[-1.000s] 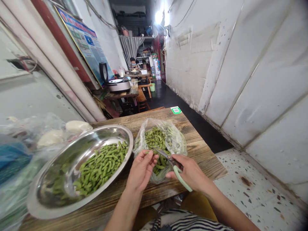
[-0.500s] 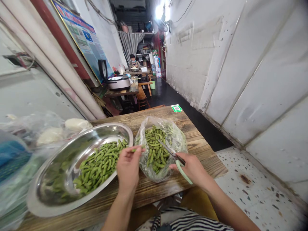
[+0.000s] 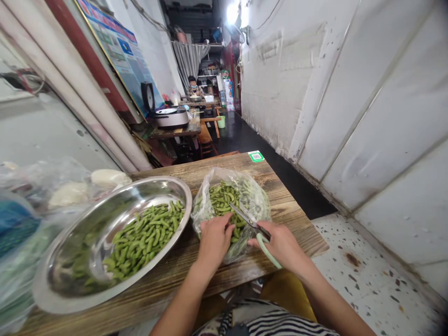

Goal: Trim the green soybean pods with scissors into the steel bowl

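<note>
A clear plastic bag [image 3: 258, 190] of green edamame pods [image 3: 221, 196] stands open in front of me. My left hand [image 3: 216, 235] is over its near left side, fingers bent and a little apart at the pods; no pod shows between them. My right hand [image 3: 280, 242] grips scissors [image 3: 262, 237] with pale green handles. Their blades point up and left over the bag's pods, close to my left fingertips. Left of the bag, an oval steel basin [image 3: 80, 224] holds a heap of edamame pods [image 3: 147, 238].
Everything stands on a wooden table [image 3: 290, 205] with a green QR sticker [image 3: 256, 156] at its far edge. Plastic bags [image 3: 66, 196] crowd the left side. Beyond are an open rice cooker [image 3: 171, 117] on another table and a seated person [image 3: 193, 88] at the back.
My left hand has moved right from the basin's rim to the bag's pods. The pod it pinched before no longer shows in it. The scissors stay nearly still in my right hand.
</note>
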A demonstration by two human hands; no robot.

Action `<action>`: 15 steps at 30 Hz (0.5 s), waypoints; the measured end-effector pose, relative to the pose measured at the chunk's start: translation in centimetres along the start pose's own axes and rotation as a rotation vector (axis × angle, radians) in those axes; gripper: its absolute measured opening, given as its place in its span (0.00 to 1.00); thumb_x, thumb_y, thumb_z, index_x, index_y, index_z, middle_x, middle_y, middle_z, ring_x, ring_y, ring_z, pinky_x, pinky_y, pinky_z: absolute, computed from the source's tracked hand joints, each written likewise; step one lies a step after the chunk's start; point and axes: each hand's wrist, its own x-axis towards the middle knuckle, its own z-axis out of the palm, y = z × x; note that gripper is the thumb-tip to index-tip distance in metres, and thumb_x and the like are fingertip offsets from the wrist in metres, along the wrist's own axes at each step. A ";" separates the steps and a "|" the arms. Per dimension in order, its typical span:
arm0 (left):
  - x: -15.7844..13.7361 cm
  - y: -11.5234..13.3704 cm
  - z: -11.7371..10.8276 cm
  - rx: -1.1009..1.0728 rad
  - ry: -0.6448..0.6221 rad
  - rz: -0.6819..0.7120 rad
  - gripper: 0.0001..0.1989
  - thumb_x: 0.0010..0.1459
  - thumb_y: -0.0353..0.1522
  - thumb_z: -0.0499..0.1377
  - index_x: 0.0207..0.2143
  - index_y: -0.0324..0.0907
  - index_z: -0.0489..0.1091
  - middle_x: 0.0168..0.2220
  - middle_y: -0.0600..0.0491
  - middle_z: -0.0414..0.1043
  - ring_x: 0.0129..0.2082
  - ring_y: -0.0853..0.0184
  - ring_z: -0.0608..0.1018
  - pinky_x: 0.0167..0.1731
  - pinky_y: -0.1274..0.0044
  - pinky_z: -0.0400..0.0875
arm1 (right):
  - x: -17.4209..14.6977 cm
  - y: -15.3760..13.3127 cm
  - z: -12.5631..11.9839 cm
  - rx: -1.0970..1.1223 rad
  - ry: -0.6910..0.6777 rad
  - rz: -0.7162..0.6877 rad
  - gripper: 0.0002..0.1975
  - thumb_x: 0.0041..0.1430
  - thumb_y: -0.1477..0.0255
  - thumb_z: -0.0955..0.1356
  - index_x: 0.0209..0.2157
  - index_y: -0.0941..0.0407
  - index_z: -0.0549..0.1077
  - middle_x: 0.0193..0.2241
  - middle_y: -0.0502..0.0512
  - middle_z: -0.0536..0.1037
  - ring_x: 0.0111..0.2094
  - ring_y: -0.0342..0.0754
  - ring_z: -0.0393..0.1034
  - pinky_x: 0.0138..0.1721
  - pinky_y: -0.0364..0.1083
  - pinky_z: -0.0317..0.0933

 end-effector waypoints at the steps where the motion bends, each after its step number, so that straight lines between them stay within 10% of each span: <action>1: 0.3 -0.1 0.0 0.007 -0.007 0.006 0.12 0.50 0.32 0.61 0.39 0.45 0.77 0.32 0.48 0.77 0.35 0.58 0.73 0.45 0.69 0.59 | 0.0 0.0 0.0 0.000 0.001 0.007 0.17 0.55 0.57 0.69 0.41 0.54 0.75 0.34 0.55 0.80 0.37 0.51 0.75 0.34 0.42 0.58; 15: 2.5 1.0 0.6 0.095 -0.147 0.019 0.05 0.49 0.28 0.57 0.27 0.43 0.74 0.24 0.52 0.73 0.25 0.65 0.71 0.30 0.77 0.60 | -0.1 -0.2 -0.1 0.016 0.028 0.031 0.14 0.54 0.60 0.69 0.37 0.54 0.75 0.30 0.54 0.79 0.31 0.50 0.73 0.31 0.41 0.56</action>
